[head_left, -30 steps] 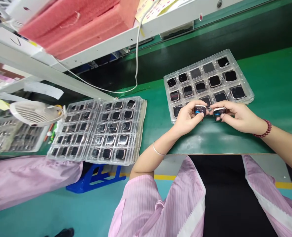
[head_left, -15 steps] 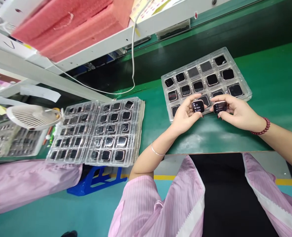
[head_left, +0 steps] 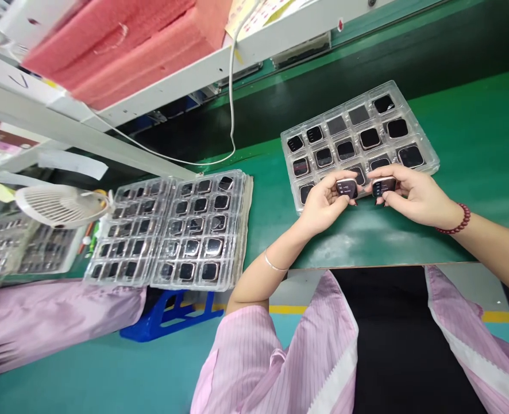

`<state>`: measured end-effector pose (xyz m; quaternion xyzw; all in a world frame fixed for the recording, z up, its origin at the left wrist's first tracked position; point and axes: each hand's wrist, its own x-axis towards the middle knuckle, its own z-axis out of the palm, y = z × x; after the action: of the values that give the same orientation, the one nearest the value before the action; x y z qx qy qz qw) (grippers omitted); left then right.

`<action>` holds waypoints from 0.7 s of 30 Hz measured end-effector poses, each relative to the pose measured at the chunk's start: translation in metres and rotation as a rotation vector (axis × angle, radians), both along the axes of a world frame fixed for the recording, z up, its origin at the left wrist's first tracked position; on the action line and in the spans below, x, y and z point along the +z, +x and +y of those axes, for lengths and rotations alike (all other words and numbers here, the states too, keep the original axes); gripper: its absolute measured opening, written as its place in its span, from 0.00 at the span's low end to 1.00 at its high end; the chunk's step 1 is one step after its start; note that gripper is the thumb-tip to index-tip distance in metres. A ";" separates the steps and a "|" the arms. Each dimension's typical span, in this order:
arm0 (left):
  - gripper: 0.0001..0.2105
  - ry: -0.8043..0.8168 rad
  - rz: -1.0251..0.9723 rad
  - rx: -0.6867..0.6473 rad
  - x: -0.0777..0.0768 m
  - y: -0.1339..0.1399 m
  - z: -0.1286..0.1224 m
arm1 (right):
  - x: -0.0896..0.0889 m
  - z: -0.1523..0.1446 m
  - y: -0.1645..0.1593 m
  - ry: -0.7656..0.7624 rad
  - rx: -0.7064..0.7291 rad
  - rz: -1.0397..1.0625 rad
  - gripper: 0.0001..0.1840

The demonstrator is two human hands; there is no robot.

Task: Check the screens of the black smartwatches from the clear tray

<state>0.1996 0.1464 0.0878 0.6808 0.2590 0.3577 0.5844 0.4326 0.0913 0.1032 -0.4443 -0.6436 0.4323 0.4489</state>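
My left hand (head_left: 326, 201) is closed around a square smartwatch body (head_left: 346, 188) with a lit screen showing small lines of text, its thumb on the lower edge of the screen. In my right hand (head_left: 413, 192) is a second smartwatch body (head_left: 384, 186), lit as well, with the thumb resting low on its screen. Both watches are held side by side over the near edge of a clear plastic tray (head_left: 431, 164). Strapless watches with dark screens sit in many of its pockets; two back-row pockets hold none. My hands hide part of the front row.
Left on the green bench (head_left: 266, 230) are stacked clear trays (head_left: 238, 230) full of watches. A small white fan (head_left: 62, 206) stands beyond them, by a co-worker's pink sleeve (head_left: 60, 313). A white cable (head_left: 232, 98) hangs from the shelf (head_left: 168, 75) bearing red foam (head_left: 151, 52). Below is a blue stool (head_left: 151, 325).
The left watch has tilted back a little and its screen text differs. My right thumb has shifted lower across its watch, whose display has also changed. The trays stay put.
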 end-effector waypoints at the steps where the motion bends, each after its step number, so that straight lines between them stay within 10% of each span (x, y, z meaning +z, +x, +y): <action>1: 0.25 0.004 -0.006 -0.008 0.000 0.000 0.000 | 0.001 0.000 0.000 0.006 0.004 -0.010 0.24; 21: 0.20 -0.082 0.020 0.011 0.010 0.001 -0.003 | 0.006 -0.002 -0.001 -0.119 0.061 0.010 0.11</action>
<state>0.2005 0.1437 0.0980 0.6585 0.2828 0.3430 0.6072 0.4316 0.0888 0.1091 -0.4481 -0.6277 0.4857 0.4114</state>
